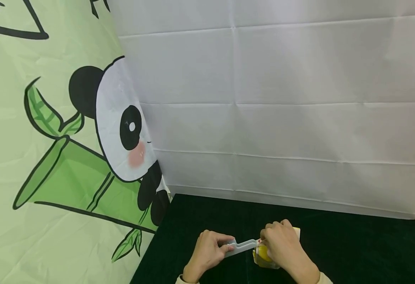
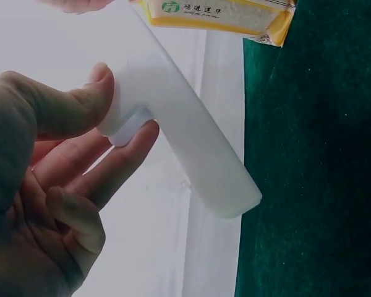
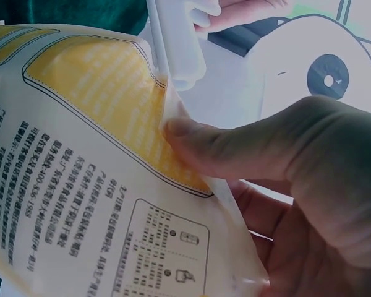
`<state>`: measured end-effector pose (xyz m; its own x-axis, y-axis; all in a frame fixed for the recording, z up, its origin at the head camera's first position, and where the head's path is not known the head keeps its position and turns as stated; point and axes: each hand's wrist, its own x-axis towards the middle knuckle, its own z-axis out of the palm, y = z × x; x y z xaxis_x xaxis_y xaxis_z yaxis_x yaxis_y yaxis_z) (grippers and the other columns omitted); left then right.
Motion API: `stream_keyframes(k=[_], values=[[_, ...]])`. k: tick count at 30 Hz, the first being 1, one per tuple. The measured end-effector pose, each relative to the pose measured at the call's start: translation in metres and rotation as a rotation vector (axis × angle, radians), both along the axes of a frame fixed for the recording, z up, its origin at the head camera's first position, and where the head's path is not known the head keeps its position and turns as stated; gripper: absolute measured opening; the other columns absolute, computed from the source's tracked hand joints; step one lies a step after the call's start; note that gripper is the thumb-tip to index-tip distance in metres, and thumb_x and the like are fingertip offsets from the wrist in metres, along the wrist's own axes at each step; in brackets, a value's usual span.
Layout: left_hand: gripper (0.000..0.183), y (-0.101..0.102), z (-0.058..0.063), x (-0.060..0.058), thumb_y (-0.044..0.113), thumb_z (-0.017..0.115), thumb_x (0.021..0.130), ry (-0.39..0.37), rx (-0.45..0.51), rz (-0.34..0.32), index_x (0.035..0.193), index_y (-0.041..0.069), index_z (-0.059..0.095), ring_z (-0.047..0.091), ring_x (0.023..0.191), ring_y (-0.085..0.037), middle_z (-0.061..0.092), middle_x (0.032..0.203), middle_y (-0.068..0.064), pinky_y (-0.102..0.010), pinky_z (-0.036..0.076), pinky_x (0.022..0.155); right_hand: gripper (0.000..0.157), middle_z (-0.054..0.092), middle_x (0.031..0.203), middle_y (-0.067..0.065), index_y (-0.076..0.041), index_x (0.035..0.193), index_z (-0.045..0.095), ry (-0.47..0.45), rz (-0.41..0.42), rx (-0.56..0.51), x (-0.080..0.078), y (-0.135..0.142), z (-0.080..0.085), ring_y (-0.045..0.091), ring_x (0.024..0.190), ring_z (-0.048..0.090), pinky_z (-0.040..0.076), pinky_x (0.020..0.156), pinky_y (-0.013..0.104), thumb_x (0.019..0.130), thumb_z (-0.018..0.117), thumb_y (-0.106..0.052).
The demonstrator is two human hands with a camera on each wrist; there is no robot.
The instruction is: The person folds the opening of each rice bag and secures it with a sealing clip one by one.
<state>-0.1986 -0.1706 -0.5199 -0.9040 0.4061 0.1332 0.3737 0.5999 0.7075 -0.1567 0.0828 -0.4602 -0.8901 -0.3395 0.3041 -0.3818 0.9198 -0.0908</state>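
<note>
My left hand (image 1: pixel 208 249) holds a long, pale plastic clip (image 1: pixel 243 247), pinched between thumb and fingers near one end. In the left wrist view the clip (image 2: pixel 195 136) shows a smooth straight bar with a short side tab under the fingertips. My right hand (image 1: pixel 283 245) grips a yellow and white printed food bag (image 1: pixel 263 253) by its edge. The thumb lies on the printed face of the bag (image 3: pixel 89 105) in the right wrist view, with the other fingers behind. The clip's far end (image 3: pixel 179 46) meets the bag's edge near a corner.
A dark green cloth (image 1: pixel 207 215) covers the table under both hands. Behind it hangs a creased white sheet (image 1: pixel 282 98). On the left is a light green curtain (image 1: pixel 1 157) with a panda and bamboo drawing.
</note>
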Motion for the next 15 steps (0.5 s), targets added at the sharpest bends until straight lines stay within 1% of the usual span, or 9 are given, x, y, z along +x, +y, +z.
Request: stream_keyframes(k=[3,8,10,15], values=[[0.017,-0.0001,0.0011,-0.0003,0.024,0.085,0.092,0.003,0.001,-0.001,0.109,0.021,0.086,0.056,0.068,0.002,0.08,0.092,0.012,-0.02,0.047,0.061,0.01,0.074,0.078,-0.006,-0.019,0.081,0.081,0.005,-0.004,0.005,0.0004,-0.0004,0.0009,0.012,0.072,0.062,0.042,0.072,0.032,0.082,0.091,-0.016],[0.018,-0.0027,0.0022,-0.0011,0.021,0.084,0.092,0.001,0.013,0.0,0.11,0.019,0.086,0.059,0.07,0.001,0.081,0.095,0.009,-0.021,0.048,0.063,0.009,0.074,0.079,-0.005,-0.018,0.082,0.081,-0.008,-0.007,-0.002,0.0017,-0.0016,0.0023,0.014,0.074,0.065,0.044,0.074,0.035,0.083,0.09,-0.015],[0.018,-0.0035,0.0015,-0.0012,0.02,0.083,0.092,-0.003,0.017,-0.005,0.11,0.018,0.086,0.059,0.07,0.001,0.081,0.095,0.008,-0.021,0.049,0.062,0.009,0.075,0.08,-0.005,-0.018,0.082,0.081,-0.009,-0.005,-0.005,0.0023,-0.0022,0.0024,0.015,0.075,0.066,0.045,0.075,0.035,0.083,0.09,-0.014],[0.018,-0.0032,-0.0026,0.0004,0.022,0.083,0.092,-0.017,0.013,-0.006,0.11,0.02,0.086,0.058,0.067,0.001,0.08,0.093,0.009,-0.021,0.048,0.06,0.01,0.075,0.08,-0.005,-0.018,0.082,0.081,-0.011,0.003,-0.014,0.0049,-0.0039,0.0015,0.014,0.075,0.066,0.046,0.075,0.036,0.082,0.09,-0.014]])
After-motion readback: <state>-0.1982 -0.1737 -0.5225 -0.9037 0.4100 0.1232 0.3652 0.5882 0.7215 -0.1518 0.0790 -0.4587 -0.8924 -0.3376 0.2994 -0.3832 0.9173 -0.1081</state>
